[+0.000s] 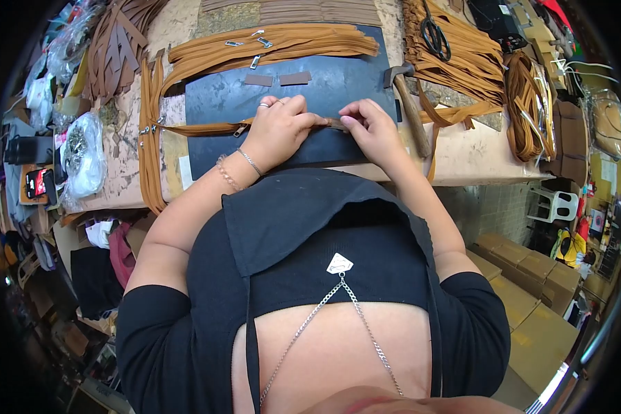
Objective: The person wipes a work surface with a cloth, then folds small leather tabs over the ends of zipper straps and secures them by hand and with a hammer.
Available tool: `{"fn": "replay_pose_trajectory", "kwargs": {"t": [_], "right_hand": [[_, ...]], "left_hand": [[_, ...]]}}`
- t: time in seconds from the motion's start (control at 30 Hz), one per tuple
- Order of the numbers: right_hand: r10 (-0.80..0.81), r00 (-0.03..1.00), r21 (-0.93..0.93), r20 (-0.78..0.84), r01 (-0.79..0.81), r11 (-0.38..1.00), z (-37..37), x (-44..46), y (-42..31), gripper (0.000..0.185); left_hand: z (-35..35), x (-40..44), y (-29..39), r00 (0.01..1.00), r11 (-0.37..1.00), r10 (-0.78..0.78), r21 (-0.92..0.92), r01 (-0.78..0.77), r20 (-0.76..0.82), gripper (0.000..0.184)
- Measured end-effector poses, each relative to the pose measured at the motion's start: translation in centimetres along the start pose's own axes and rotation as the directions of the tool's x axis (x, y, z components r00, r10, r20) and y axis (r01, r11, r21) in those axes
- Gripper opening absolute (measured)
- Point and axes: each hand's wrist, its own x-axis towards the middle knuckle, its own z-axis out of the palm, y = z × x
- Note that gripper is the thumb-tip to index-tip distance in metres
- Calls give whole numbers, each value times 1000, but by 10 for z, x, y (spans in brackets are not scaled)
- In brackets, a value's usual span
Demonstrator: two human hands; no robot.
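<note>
My left hand is closed, its thumb and forefinger pinching the end of a tan zipper. The zipper stretches leftward over the dark work mat, and its metal slider shows beside my wrist. Close on the right, my right hand pinches a small brown strip at the zipper's end. Fingers partly cover that spot, so I cannot tell whether strip and zipper are joined. Two flat brown pieces lie on the mat above my hands.
A bundle of tan zippers with loose metal sliders lies along the mat's far side. Right of the mat is a hammer. More zippers and black scissors lie beyond it. Zippers also hang off the table's front edge.
</note>
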Motion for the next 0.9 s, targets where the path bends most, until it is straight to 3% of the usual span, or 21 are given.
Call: {"fn": "replay_pose_trajectory", "kwargs": {"t": [0.03, 0.07, 0.1, 0.17, 0.2, 0.27, 0.4, 0.6, 0.7, 0.77, 0.9], "right_hand": [[73, 997, 283, 33, -79, 956, 4, -1, 8, 13], [134, 987, 539, 85, -159, 827, 7, -2, 13, 14], [138, 987, 538, 88, -164, 827, 7, -1, 14, 14], [-232, 970, 193, -69, 241, 951, 9, 1, 15, 16], [-232, 970, 193, -68, 240, 951, 10, 1, 14, 16], [-323, 943, -12, -76, 323, 946, 11, -1, 8, 18], [-294, 954, -23, -58, 293, 956, 14, -4, 8, 18], [-217, 974, -2, -67, 218, 976, 14, -3, -8, 14], [-218, 972, -33, -84, 216, 976, 20, 3, 2, 14], [-337, 940, -176, -49, 324, 929, 20, 7, 9, 15], [-282, 958, -150, -45, 272, 950, 21, 10, 8, 12]], "left_hand": [[-1, 0, 0, 1000, 1000, -2, -1, 2, 2, 26], [-1, 1, 0, 1000, 1000, -14, 9, 14, 19, 21], [-1, 0, 0, 999, 999, -27, 18, 26, 38, 17], [-1, 1, 0, 998, 999, -37, 2, 37, 43, 17], [-1, 2, -1, 998, 999, -44, -9, 44, 45, 16], [-1, 2, -1, 998, 997, -58, -49, 59, 32, 15], [2, 4, -1, 991, 980, -135, -145, 134, 1, 9], [3, 6, 3, 982, 973, -189, -131, 189, 13, 7], [3, 6, 2, 982, 974, -187, -129, 189, 21, 7], [2, 6, 2, 984, 975, -179, -129, 180, 20, 7], [1, 4, 1, 994, 988, -112, -108, 111, -3, 9]]}}
